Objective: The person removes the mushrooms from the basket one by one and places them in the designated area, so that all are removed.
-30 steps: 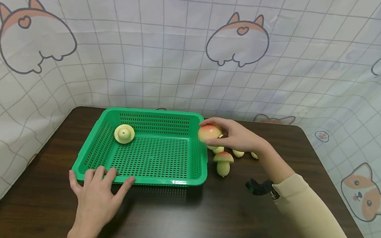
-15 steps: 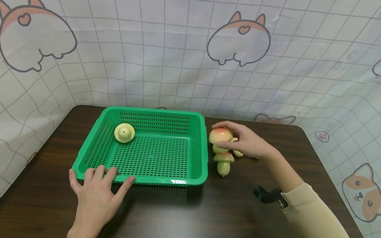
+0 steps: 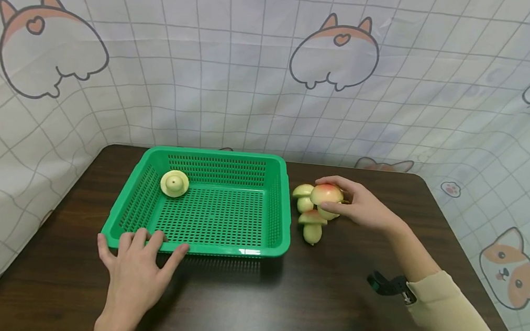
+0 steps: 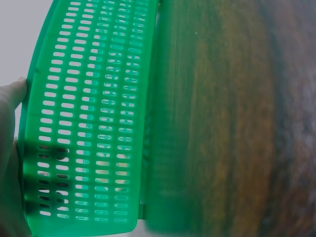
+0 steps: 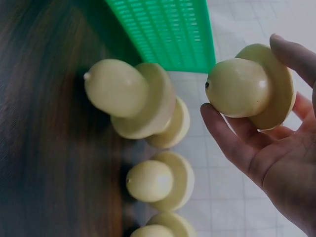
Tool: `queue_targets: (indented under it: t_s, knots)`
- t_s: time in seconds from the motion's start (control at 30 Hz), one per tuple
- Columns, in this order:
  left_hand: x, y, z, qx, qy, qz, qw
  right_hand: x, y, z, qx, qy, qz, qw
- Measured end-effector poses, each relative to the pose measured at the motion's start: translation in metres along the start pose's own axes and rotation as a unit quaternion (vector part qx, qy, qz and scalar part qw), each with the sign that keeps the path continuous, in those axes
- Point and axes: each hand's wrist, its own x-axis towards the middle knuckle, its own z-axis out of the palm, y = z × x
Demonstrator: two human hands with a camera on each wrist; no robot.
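My left hand (image 3: 136, 272) grips the near rim of the green plastic basket (image 3: 219, 251), its fingers bent over the edge. In the left wrist view, dark finger shadows show through the slots of the basket wall (image 4: 89, 118). Cap up, a toy mushroom (image 3: 326, 193) with a red-and-cream cap is pinched by my right hand (image 3: 367, 208), right of the basket. The right wrist view shows this held mushroom (image 5: 242, 89) with thumb and fingers around its cap, apart from the others. One pale mushroom (image 3: 174, 184) lies inside the basket at its back left.
Several toy mushrooms are on the dark table (image 3: 243, 305) beside the basket's right wall, including a red-capped one (image 3: 312, 227) in front and a pale one (image 3: 303, 198) behind. Others partly hide under my right hand. A patterned cloth (image 3: 234, 79) hangs behind the table.
My right hand has moved right with the mushroom, from beside the basket's right rim to above the mushrooms on the table. The left hand and basket have stayed in place.
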Motion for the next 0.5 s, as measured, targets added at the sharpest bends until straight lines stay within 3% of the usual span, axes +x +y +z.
queue_targets:
  t_s: [0.5]
  knots:
    - [-0.001,-0.002,0.001,0.005,0.006,0.004,1.0,-0.024,0.033,-0.006,-0.001,0.033,0.023,0.999]
